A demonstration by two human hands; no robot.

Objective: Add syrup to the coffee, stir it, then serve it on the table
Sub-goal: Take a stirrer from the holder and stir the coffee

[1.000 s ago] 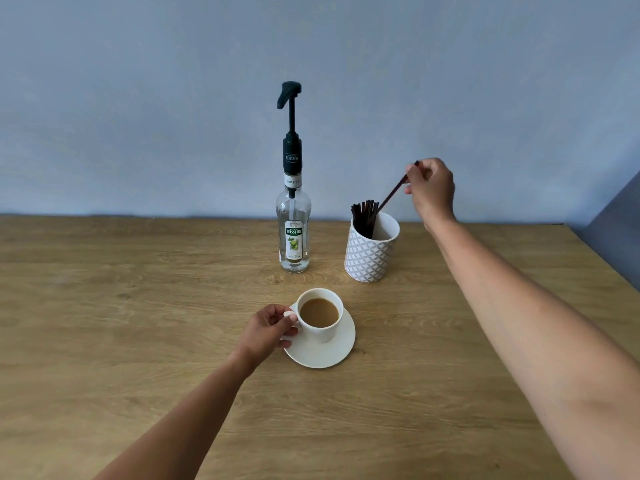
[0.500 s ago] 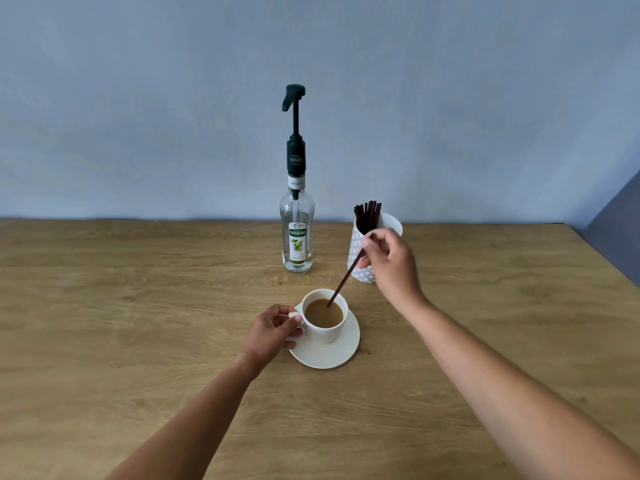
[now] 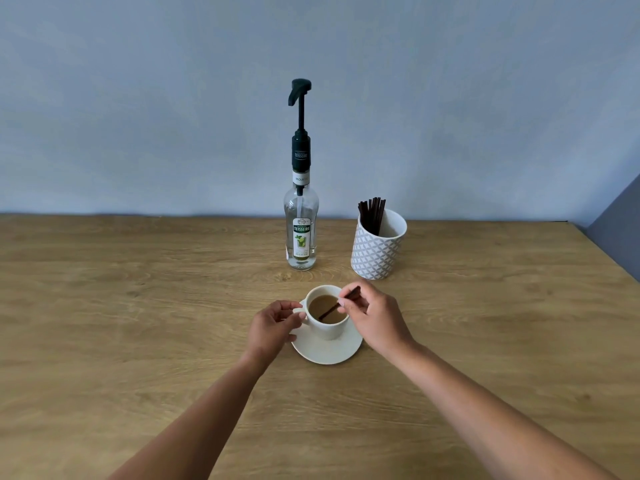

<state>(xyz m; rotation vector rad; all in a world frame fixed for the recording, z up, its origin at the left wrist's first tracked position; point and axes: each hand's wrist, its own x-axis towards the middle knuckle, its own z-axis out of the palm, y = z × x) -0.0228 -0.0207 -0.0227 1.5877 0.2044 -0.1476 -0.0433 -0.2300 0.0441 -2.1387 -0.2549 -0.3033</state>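
Note:
A white cup [image 3: 327, 330] of light brown coffee stands on a white saucer [image 3: 325, 353] in the middle of the wooden table [image 3: 138, 323]. My left hand [image 3: 272, 329] pinches the cup's handle on its left side. My right hand [image 3: 372, 318] hovers at the cup's right rim, holding a dark stirrer stick [image 3: 335, 306] whose lower end dips into the coffee. Behind the cup stands a clear syrup bottle [image 3: 300, 233] with a tall black pump, untouched.
A white patterned holder [image 3: 375, 252] with several dark stirrer sticks stands right of the bottle, behind my right hand. A blue-grey wall runs along the table's far edge. The table's right edge slants down at the far right.
My right hand drew one stick out of the holder, carried it down and left, and lowered its tip into the coffee. My left hand stayed on the cup's handle.

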